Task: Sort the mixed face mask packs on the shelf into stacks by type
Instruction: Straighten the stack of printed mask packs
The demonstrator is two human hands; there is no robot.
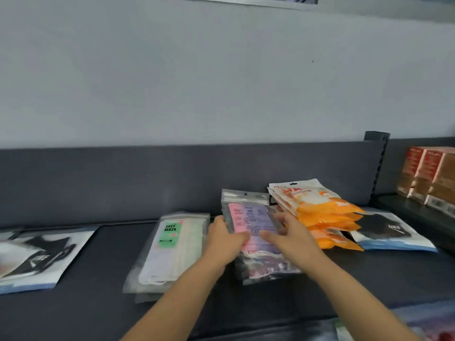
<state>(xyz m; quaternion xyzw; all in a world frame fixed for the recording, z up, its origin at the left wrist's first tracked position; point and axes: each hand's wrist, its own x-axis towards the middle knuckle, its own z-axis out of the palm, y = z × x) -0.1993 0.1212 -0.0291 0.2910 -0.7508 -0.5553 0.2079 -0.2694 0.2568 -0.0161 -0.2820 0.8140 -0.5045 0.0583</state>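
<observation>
A clear pack with a pink and purple label (251, 215) lies in the middle of the dark shelf (98, 267), on top of similar packs. My left hand (225, 238) grips its left edge and my right hand (289, 233) holds its right side. Left of it lies a stack of clear packs with a green "FACE MASK" label (170, 244). A fanned pile of orange and white packs (320, 212) leans to the right. Packs picturing a black mask lie at the far left (37, 257) and the far right (386, 230).
A dark back panel (123, 183) runs behind the shelf, with a pale wall above it. Red and brown boxes (428, 175) stand on the neighbouring shelf at the right, past a slotted upright post (379, 163). Blurred colourful items (394, 323) show below the front edge.
</observation>
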